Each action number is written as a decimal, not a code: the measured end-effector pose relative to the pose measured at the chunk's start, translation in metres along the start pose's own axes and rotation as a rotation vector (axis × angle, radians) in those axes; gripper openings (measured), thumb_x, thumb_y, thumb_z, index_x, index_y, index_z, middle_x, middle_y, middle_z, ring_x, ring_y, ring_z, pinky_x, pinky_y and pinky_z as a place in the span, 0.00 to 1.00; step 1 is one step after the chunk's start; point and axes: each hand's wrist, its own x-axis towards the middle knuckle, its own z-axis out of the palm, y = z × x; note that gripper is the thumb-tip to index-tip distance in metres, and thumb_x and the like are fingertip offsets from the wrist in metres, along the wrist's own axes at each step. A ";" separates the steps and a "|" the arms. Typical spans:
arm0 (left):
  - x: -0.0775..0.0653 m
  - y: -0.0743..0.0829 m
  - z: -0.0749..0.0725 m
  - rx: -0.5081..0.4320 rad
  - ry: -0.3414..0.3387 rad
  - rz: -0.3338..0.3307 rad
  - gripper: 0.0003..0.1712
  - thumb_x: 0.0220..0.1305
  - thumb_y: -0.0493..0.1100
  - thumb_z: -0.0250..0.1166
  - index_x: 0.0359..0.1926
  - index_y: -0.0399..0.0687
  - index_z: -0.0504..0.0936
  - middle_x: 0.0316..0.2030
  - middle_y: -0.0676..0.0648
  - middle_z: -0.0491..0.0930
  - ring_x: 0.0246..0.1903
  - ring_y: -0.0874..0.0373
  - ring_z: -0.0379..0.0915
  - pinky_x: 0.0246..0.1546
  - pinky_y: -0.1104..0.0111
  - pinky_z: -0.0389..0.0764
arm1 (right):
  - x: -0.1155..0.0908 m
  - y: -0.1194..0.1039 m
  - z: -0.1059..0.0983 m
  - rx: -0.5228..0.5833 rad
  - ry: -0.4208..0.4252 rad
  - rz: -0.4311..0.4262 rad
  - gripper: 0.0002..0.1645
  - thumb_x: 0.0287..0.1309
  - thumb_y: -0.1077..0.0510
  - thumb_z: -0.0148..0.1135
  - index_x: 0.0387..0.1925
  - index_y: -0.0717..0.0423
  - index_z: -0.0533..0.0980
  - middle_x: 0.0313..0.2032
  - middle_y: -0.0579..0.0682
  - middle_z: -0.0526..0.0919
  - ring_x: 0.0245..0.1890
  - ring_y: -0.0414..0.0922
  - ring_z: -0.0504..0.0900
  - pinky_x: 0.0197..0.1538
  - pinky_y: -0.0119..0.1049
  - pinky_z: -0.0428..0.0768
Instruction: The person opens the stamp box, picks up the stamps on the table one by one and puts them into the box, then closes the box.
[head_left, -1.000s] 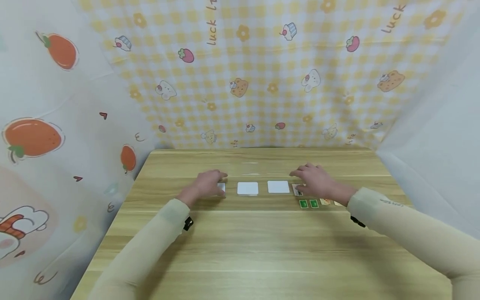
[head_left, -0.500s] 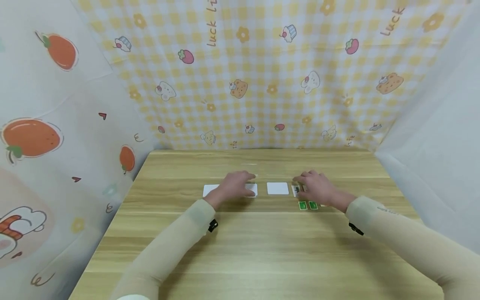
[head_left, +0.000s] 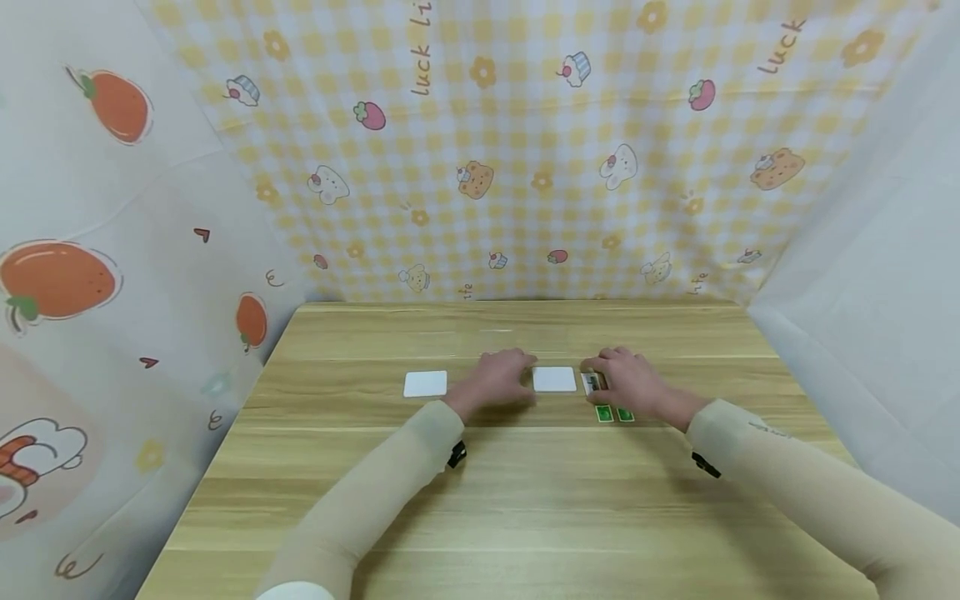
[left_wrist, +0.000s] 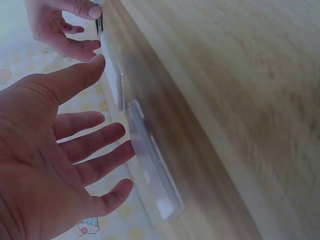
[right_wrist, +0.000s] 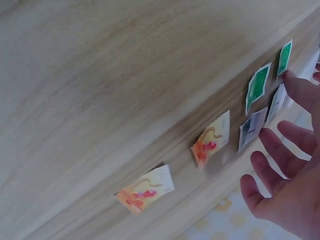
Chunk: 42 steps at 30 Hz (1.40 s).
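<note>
My left hand (head_left: 497, 379) hovers over the middle of a row of flat white rectangles, its fingers loosely spread and holding nothing. In the left wrist view the middle white rectangle (left_wrist: 152, 165) looks like a thin slab with a clear rim, close by the fingers. Beyond the thumb lies the right-hand white rectangle (head_left: 555, 379). My right hand (head_left: 630, 383) is spread over small postage stamps, its fingertips close to them; whether they touch is unclear. Under it, in the right wrist view, are green stamps (right_wrist: 258, 87), greyish stamps (right_wrist: 252, 129) and orange-yellow stamps (right_wrist: 145, 190).
A third white rectangle (head_left: 425, 383) lies left of my left hand. Everything rests on a wood-grain table (head_left: 480, 500). A yellow checked curtain (head_left: 517, 167) hangs behind the table's back edge, with pale cloth (head_left: 150, 208) at the left.
My left hand has slid right, from the left white rectangle past the middle one towards the right one. The right hand stays over the stamps, shifting only slightly.
</note>
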 end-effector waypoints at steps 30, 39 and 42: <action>0.012 0.009 0.012 0.095 0.040 -0.033 0.37 0.56 0.63 0.74 0.63 0.53 0.80 0.59 0.49 0.74 0.56 0.50 0.68 0.53 0.44 0.72 | 0.012 -0.001 -0.007 0.163 -0.124 0.046 0.32 0.50 0.54 0.80 0.57 0.54 0.79 0.40 0.51 0.79 0.38 0.50 0.74 0.36 0.48 0.74; 0.011 0.008 0.010 0.111 0.022 -0.035 0.34 0.58 0.64 0.72 0.62 0.54 0.81 0.59 0.50 0.74 0.56 0.51 0.67 0.53 0.45 0.72 | 0.020 -0.011 -0.011 0.310 -0.183 0.112 0.36 0.46 0.65 0.78 0.58 0.64 0.75 0.32 0.52 0.84 0.28 0.43 0.80 0.34 0.40 0.79; 0.010 0.008 0.008 0.107 0.017 -0.044 0.34 0.58 0.64 0.72 0.62 0.55 0.81 0.60 0.50 0.73 0.58 0.50 0.67 0.54 0.45 0.71 | 0.021 -0.015 -0.012 0.335 -0.189 0.136 0.35 0.46 0.66 0.77 0.57 0.66 0.75 0.31 0.51 0.82 0.27 0.44 0.79 0.33 0.39 0.78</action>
